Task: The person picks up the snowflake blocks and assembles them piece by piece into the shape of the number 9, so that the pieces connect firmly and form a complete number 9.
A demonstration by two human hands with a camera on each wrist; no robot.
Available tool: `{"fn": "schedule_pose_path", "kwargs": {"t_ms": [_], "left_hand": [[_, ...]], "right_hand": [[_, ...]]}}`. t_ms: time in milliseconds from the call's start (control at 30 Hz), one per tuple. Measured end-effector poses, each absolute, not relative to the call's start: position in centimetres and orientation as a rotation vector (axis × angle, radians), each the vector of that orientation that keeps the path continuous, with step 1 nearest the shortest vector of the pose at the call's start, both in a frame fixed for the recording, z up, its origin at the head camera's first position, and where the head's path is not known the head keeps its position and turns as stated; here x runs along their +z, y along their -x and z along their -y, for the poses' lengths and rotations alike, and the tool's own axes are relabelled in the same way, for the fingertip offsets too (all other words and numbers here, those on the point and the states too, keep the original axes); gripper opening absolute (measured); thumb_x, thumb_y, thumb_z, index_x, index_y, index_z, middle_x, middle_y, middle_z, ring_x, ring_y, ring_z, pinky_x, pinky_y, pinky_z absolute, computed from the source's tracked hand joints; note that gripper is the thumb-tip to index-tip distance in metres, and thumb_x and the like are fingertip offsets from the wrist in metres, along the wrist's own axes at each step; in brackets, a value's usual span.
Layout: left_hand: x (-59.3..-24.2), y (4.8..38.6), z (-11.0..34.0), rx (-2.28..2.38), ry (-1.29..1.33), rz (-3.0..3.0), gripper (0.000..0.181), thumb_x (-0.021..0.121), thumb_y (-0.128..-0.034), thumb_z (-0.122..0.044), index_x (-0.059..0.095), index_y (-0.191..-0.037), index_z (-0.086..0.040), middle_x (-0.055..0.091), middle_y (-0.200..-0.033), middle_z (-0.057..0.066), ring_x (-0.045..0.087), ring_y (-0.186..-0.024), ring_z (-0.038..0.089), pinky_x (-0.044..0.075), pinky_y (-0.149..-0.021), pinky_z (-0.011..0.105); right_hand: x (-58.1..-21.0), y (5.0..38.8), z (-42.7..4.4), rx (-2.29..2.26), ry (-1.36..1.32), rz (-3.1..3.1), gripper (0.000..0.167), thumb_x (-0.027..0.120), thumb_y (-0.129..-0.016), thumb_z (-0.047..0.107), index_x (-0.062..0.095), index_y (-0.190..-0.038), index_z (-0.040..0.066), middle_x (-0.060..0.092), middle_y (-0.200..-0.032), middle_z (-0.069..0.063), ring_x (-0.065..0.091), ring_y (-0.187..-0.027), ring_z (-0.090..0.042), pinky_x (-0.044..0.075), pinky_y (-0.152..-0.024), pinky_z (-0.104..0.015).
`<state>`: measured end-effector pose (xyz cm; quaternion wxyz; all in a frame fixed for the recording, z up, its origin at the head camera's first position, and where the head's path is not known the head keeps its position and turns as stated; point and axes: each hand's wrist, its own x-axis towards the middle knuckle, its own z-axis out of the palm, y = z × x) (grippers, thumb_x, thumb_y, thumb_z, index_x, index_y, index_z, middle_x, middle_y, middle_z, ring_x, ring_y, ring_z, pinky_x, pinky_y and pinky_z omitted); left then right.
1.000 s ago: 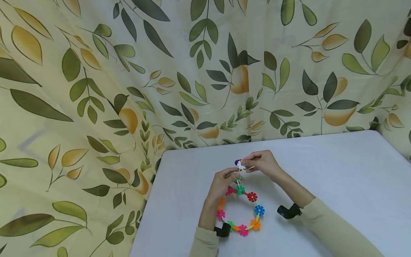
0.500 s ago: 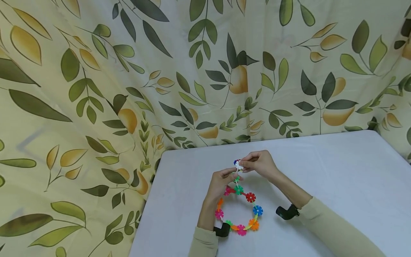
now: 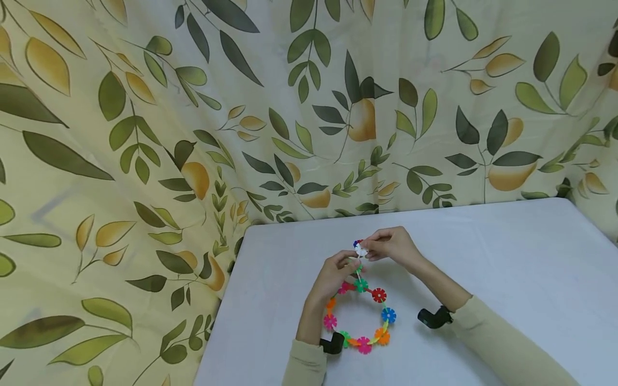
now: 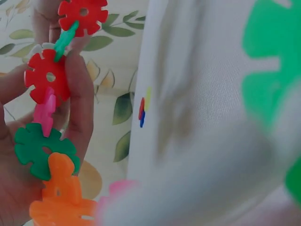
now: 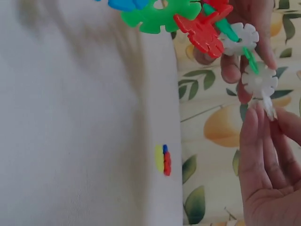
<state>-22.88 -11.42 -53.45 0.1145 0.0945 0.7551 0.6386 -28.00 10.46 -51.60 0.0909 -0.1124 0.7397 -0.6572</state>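
Note:
A ring of coloured snowflake discs (image 3: 364, 344), slotted edge to edge, lies on the table in the head view. From its far side a short chain rises to both hands. My left hand (image 3: 333, 276) holds this chain; in the left wrist view its fingers are round a red disc (image 4: 47, 76), with a dark green disc (image 4: 44, 149) below. My right hand (image 3: 393, 249) pinches a whitish translucent disc (image 5: 268, 107) at the chain's end, touching a white disc (image 5: 259, 81). Fingers partly cover the joint between these two.
Loose yellow, blue and red discs (image 5: 162, 160) lie near the far table edge, partly behind the right hand in the head view. The white-covered table (image 3: 507, 268) stands against a leaf-patterned curtain (image 3: 434, 123). Black wrist cameras (image 3: 436, 317) jut out above the table.
Both hands stay in nearly the same place. A thin pale edge seen beside the right fingers one second ago no longer shows in the head view. The ring is almost still.

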Motion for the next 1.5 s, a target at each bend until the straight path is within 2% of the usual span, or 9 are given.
{"fn": "schedule_pose_path", "kwargs": {"t_ms": [100,200,333,500,700,900,1067,1333,1500], "left_hand": [[-53.2,23.0,11.5,1.828,-0.295,-2.201,0.034,0.064,-0.1051,-0.034,0.063,-0.131,-0.013,0.078,-0.106,0.009,0.071,-0.083,0.019,0.053,-0.095,0.059],[-53.0,23.2,11.5,1.812,-0.294,-2.179,0.035,0.062,-0.1061,-0.036,0.059,-0.132,-0.013,0.078,-0.106,0.004,0.071,-0.085,0.019,0.054,-0.095,0.058],[-53.0,23.4,11.5,1.832,-0.280,-2.158,0.034,0.059,-0.1070,-0.040,0.058,-0.130,-0.014,0.078,-0.105,0.005,0.072,-0.085,0.022,0.057,-0.091,0.053],[-53.0,23.6,11.5,1.884,-0.266,-2.124,0.034,0.060,-0.1062,-0.041,0.059,-0.129,-0.015,0.078,-0.104,0.011,0.073,-0.080,0.021,0.060,-0.084,0.040],[-52.9,23.7,11.6,1.914,-0.264,-2.090,0.039,0.059,-0.1073,-0.038,0.057,-0.140,-0.017,0.075,-0.107,0.020,0.073,-0.081,0.019,0.060,-0.079,0.036],[-52.9,23.8,12.0,1.941,-0.238,-2.089,0.036,0.058,-0.1078,-0.036,0.063,-0.134,-0.013,0.074,-0.106,0.022,0.074,-0.082,0.021,0.062,-0.076,0.037],[-52.8,23.8,12.5,1.941,-0.238,-2.068,0.035,0.058,-0.1080,-0.035,0.062,-0.135,-0.013,0.073,-0.107,0.024,0.074,-0.082,0.023,0.062,-0.076,0.037],[-52.7,23.8,13.1,1.905,-0.207,-2.053,0.034,0.053,-0.1097,-0.037,0.061,-0.137,-0.018,0.076,-0.103,0.012,0.074,-0.087,0.024,0.061,-0.080,0.038],[-52.7,23.8,13.4,1.868,-0.217,-2.034,0.038,0.055,-0.1083,-0.041,0.060,-0.138,-0.019,0.076,-0.105,0.011,0.073,-0.092,0.026,0.061,-0.083,0.038]], "right_hand": [[-52.2,28.8,-10.6,-1.867,0.358,-2.321,0.030,0.072,-0.101,0.024,0.076,-0.107,-0.005,0.077,-0.094,-0.017,0.077,-0.081,-0.030,0.063,-0.074,-0.041],[-53.2,29.6,-10.7,-1.659,0.360,-2.532,0.025,0.072,-0.100,0.024,0.078,-0.107,0.001,0.077,-0.096,-0.013,0.075,-0.082,-0.028,0.063,-0.072,-0.037],[-54.9,30.4,-10.4,-1.292,0.394,-2.711,0.023,0.079,-0.094,0.022,0.079,-0.110,0.007,0.075,-0.101,-0.009,0.068,-0.086,-0.025,0.057,-0.070,-0.034],[-56.1,30.9,-9.5,-1.063,0.496,-2.790,0.033,0.087,-0.085,0.018,0.078,-0.112,0.003,0.069,-0.100,-0.010,0.061,-0.092,-0.026,0.055,-0.080,-0.043],[-56.2,30.6,-8.7,-1.004,0.490,-2.873,0.028,0.089,-0.081,0.016,0.078,-0.103,0.003,0.065,-0.094,-0.010,0.058,-0.086,-0.025,0.053,-0.075,-0.043],[-56.6,30.8,-8.3,-0.977,0.452,-2.930,0.031,0.089,-0.083,0.020,0.076,-0.104,0.001,0.064,-0.094,-0.010,0.058,-0.084,-0.024,0.054,-0.074,-0.042],[-56.7,30.8,-8.2,-0.997,0.446,-2.919,0.021,0.088,-0.084,0.015,0.078,-0.097,0.003,0.066,-0.093,-0.009,0.059,-0.084,-0.025,0.056,-0.075,-0.042],[-56.8,31.0,-8.8,-1.062,0.385,-2.844,0.028,0.090,-0.082,0.017,0.075,-0.101,0.003,0.065,-0.086,-0.006,0.058,-0.081,-0.023,0.052,-0.072,-0.037],[-56.8,31.0,-9.4,-1.116,0.396,-2.812,0.018,0.088,-0.084,0.017,0.078,-0.097,0.009,0.067,-0.086,-0.003,0.058,-0.083,-0.023,0.052,-0.072,-0.035]]}}
